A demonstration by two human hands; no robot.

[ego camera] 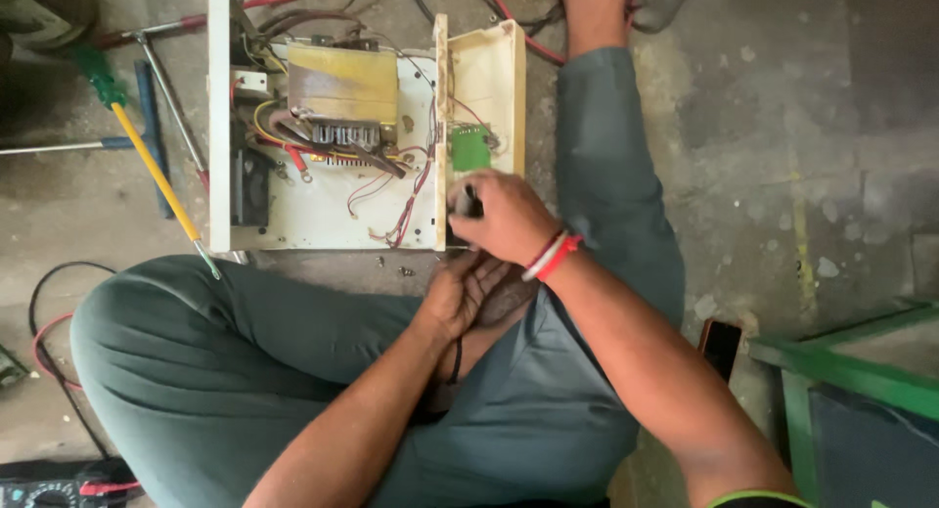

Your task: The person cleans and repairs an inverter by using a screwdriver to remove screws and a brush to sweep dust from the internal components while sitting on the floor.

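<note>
An opened cream metal electrical case [318, 210] lies on the concrete floor between my legs, with a yellow-wrapped transformer [342, 83], loose wires and a small green circuit board [470, 147] on its upright front panel [486, 78]. My right hand [509, 218], with red and white bands at the wrist, grips a small dark tool [468, 203] at the panel's lower edge. My left hand [468, 291] rests palm up just below it, fingers loosely curled, holding nothing that I can see.
A yellow-shafted, green-handled screwdriver [156, 171] and metal rods [171, 97] lie left of the case. Small screws [403, 270] sit by its near edge. A multimeter [54, 488] is at bottom left, a dark phone [721, 344] and a green frame [851, 371] on the right.
</note>
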